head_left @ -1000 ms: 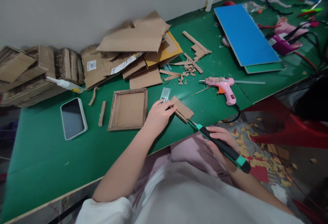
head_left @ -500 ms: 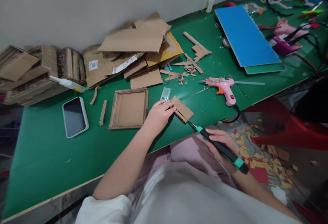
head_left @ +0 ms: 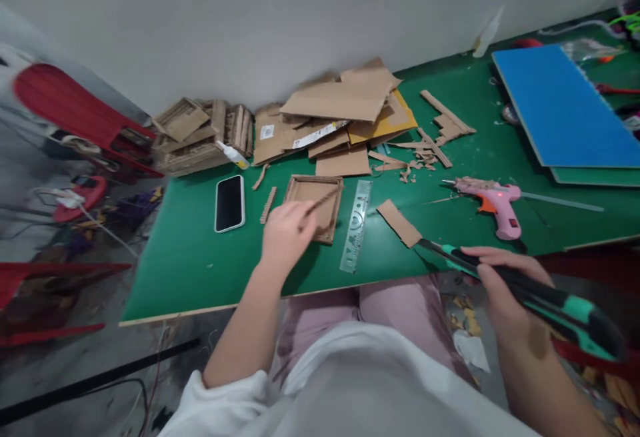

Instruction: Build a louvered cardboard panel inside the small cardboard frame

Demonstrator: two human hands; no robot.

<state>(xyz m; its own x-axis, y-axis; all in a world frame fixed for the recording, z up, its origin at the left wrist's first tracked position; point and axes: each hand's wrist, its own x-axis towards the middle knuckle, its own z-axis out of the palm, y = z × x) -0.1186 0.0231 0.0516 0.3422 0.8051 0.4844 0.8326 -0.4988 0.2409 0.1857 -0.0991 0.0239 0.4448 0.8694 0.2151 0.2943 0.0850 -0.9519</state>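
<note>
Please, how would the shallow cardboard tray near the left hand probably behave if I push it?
The shallow cardboard tray is probably light for its size, being cardboard. Its raised rim likely makes it fairly stiff, though hard pressing might crush it. Lying flat and low on the green table, it should slide rather than tip.

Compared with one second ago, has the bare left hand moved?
Yes, the left hand moved left, from right of the square brown cardboard tray to over its near-left corner.
</note>
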